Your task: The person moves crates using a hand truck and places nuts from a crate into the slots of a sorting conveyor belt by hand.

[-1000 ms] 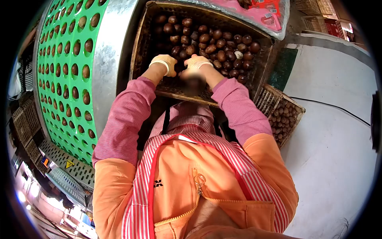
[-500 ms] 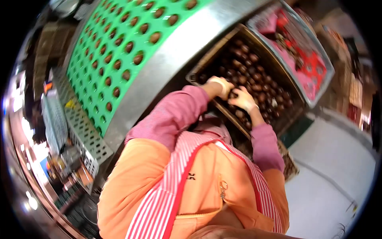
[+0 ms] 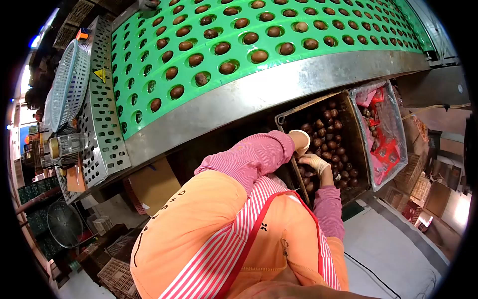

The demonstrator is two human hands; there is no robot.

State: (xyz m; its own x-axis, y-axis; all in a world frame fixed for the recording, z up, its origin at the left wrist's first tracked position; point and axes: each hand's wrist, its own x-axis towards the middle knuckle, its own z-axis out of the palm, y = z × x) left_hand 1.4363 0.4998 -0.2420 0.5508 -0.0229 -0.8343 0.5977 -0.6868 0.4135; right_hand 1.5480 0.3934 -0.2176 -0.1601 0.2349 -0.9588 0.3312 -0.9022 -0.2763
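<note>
A deep crate (image 3: 359,144) holds many dark brown, glossy, egg-shaped pieces (image 3: 330,144); their exact kind I cannot make out. My left hand (image 3: 300,141), in a pale glove, reaches over the crate's near left side, its fingers hidden inside. Close beside it, my right hand (image 3: 315,162), also gloved, is down among the pieces near the crate's front wall. Its fingers are bent and pressed together, and whatever they grip is hidden. Beyond the crate, a green belt (image 3: 209,92) carries similar brown pieces (image 3: 259,56) one to a hole.
A broad metal edge (image 3: 239,99) borders the belt. Right of the crate stands a lined bin (image 3: 402,144) with red and pink scraps. A perforated metal panel (image 3: 102,144) with a pale blue basket (image 3: 69,84) is at left. A cable (image 3: 371,271) lies on the floor.
My view has turned and steadied, so more of the belt shows. Both hands stay at the crate; the left hand's fingers have gone out of sight.
</note>
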